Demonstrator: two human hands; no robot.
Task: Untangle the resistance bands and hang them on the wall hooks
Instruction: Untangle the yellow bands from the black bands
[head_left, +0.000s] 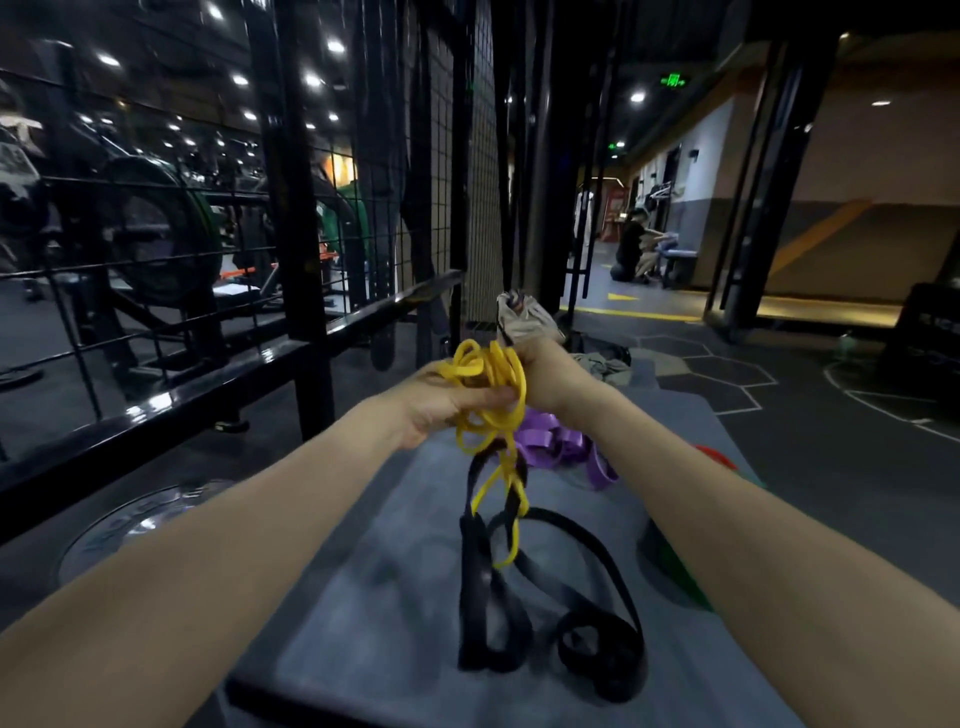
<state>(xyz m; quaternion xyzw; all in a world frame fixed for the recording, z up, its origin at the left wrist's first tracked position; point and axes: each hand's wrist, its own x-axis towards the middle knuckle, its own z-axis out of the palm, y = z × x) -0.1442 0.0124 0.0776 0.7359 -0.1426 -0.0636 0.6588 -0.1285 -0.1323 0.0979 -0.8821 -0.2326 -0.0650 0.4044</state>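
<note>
So we've got both hands bunched on the yellow band, left hand and right hand gripping its coils up top. It dangles straight down, still threaded through the black band lying on the desk below us.

We grip the yellow band bundle with left hand and right hand; its tail interlaces the black band on the grey mat.

grey mat, black mesh fence
</note>
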